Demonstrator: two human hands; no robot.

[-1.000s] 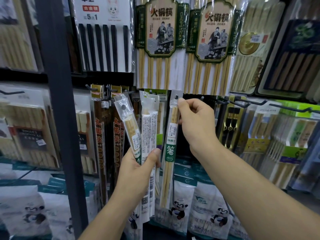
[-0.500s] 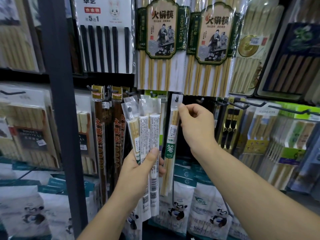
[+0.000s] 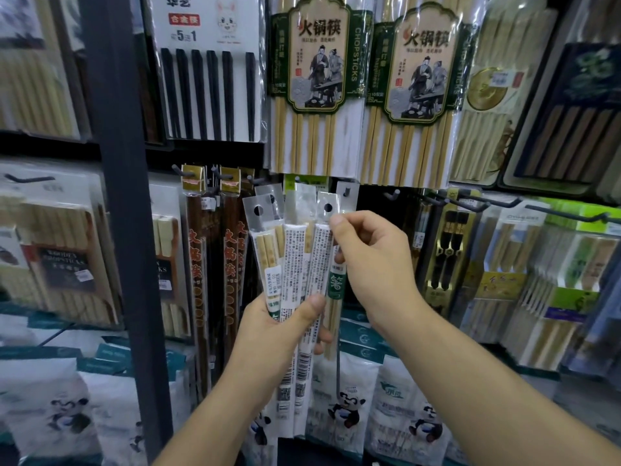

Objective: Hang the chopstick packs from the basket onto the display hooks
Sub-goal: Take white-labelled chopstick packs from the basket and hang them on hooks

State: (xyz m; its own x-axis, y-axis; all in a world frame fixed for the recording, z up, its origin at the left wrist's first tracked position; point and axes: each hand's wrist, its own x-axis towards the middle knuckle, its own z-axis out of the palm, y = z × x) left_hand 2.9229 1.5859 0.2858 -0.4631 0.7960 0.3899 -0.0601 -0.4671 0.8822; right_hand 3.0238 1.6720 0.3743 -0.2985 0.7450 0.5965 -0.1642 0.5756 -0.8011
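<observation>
My left hand (image 3: 268,331) grips a fan of several narrow clear chopstick packs (image 3: 295,260) by their middles, thumb across the front. Their punched hang tabs point up. My right hand (image 3: 373,264) is just right of the fan and pinches the rightmost pack (image 3: 324,237) below its hang hole. Behind that pack, one pack with a green label (image 3: 337,284) hangs from a display hook (image 3: 346,192). The basket is out of view.
A bare hook (image 3: 391,195) sticks out to the right of the hung pack. Large hot-pot chopstick packs (image 3: 316,82) hang above, dark red packs (image 3: 198,264) to the left, and panda-print bags (image 3: 349,408) below. A dark upright post (image 3: 117,230) stands at the left.
My right hand let go of the green-label pack, which now hangs on the hook, and came down-left to the fan. My left hand raised the fan toward the hook.
</observation>
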